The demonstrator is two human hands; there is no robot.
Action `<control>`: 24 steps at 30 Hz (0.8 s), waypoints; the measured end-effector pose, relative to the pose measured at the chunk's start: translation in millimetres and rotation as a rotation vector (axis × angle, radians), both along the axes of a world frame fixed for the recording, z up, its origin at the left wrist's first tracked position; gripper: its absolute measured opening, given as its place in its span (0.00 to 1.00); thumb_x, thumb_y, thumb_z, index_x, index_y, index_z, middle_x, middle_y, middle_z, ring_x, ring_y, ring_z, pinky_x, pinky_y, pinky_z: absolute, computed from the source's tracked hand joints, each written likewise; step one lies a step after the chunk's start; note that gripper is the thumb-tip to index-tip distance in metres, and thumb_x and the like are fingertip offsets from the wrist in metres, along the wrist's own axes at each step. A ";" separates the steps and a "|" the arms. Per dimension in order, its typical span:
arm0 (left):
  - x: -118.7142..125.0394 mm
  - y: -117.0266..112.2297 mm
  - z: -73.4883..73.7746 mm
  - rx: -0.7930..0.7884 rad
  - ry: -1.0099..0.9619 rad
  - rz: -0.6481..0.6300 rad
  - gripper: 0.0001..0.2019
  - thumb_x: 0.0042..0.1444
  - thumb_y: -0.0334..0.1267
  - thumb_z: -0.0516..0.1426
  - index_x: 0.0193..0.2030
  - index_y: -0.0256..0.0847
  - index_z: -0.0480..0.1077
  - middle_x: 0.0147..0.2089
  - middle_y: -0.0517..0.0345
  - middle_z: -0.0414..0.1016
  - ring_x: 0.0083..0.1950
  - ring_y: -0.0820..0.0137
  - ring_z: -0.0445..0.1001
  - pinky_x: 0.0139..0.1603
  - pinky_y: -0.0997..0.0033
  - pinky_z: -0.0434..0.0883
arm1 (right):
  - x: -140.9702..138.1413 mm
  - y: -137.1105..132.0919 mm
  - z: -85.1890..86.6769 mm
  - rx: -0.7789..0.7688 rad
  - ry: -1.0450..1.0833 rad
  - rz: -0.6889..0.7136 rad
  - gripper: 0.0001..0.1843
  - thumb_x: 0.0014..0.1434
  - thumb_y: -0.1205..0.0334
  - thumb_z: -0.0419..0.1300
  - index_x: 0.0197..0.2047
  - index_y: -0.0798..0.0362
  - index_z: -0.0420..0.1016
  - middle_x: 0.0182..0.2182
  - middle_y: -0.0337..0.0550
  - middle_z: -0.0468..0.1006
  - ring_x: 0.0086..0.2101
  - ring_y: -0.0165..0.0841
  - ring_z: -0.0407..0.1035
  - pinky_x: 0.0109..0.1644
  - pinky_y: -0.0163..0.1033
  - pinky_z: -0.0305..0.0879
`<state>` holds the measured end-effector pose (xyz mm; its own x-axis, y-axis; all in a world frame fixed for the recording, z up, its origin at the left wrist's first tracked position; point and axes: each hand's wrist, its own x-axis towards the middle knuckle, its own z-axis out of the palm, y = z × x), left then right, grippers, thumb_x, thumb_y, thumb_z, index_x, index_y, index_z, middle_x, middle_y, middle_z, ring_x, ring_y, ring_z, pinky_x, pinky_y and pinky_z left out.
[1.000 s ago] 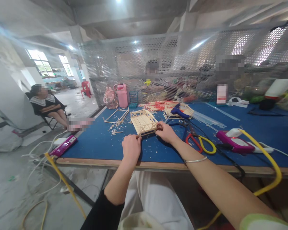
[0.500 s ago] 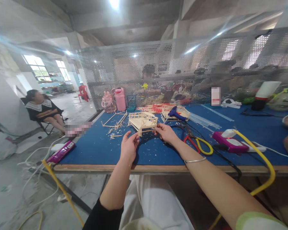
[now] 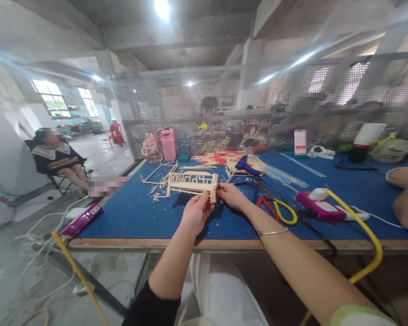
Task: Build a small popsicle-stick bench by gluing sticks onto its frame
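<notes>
A small model made of pale wooden sticks (image 3: 193,179), with railings and legs, is held up just over the blue tabletop. My left hand (image 3: 197,213) pinches its near right corner post between thumb and fingers. At the right end of the model, my right hand (image 3: 231,195) has its fingers closed on the frame; the fingertips are partly hidden behind the sticks. Beyond my right hand a blue glue gun (image 3: 247,165) lies against a second stick model (image 3: 231,170). Left of the held model is an open stick frame (image 3: 153,172) among wood scraps.
Scissors-like cutters with red and yellow handles (image 3: 285,213) lie right of my hands, near a purple power strip (image 3: 316,206). Clear glue sticks (image 3: 285,174) and red-tipped sticks (image 3: 217,157) lie behind. A pink bottle (image 3: 168,145) stands by the mesh screen (image 3: 177,99). One person (image 3: 56,151) sits left.
The stick model has been turned and tilted, so its railing side now faces me. My left hand has moved right, toward my right hand, and now grips the right corner.
</notes>
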<state>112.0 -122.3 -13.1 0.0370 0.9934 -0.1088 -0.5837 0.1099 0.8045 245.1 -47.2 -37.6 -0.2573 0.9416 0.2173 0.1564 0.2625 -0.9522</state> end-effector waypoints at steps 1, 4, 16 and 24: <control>0.1 -0.5 -0.7 0.004 0.009 0.005 0.09 0.45 0.37 0.64 0.26 0.34 0.70 0.23 0.60 0.72 0.23 0.80 0.69 0.26 0.81 0.68 | -0.2 0.2 0.0 0.003 -0.004 0.003 0.04 0.49 0.62 0.57 0.28 0.53 0.67 0.21 0.35 0.74 0.21 0.26 0.67 0.19 0.28 0.59; -0.4 -2.9 -3.0 0.001 0.011 0.047 0.12 0.39 0.37 0.67 0.25 0.34 0.69 0.22 0.62 0.71 0.22 0.81 0.68 0.25 0.82 0.66 | 0.0 0.7 -0.3 0.008 -0.014 0.006 0.04 0.49 0.62 0.56 0.29 0.53 0.69 0.21 0.35 0.73 0.21 0.27 0.66 0.20 0.29 0.58; -2.2 -7.4 -5.9 0.021 0.051 0.111 0.16 0.34 0.40 0.69 0.23 0.35 0.68 0.20 0.65 0.69 0.22 0.82 0.66 0.25 0.83 0.67 | -2.1 3.7 1.8 0.100 -0.040 -0.117 0.13 0.44 0.68 0.54 0.36 0.55 0.69 0.26 0.37 0.74 0.24 0.28 0.65 0.31 0.35 0.64; -2.0 -7.6 -4.8 0.057 0.035 0.051 0.23 0.21 0.47 0.71 0.23 0.34 0.70 0.20 0.65 0.69 0.22 0.82 0.66 0.25 0.82 0.65 | -5.5 -71.1 1.6 0.630 -0.090 -0.400 0.27 0.44 0.66 0.57 0.51 0.52 0.63 0.50 0.52 0.68 0.48 0.41 0.65 0.47 0.48 0.65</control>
<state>110.0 -129.9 -17.8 -0.0163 0.9985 -0.0525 -0.5591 0.0344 0.8284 239.6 -118.3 -36.0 0.0362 0.6712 0.7404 0.4249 0.6602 -0.6193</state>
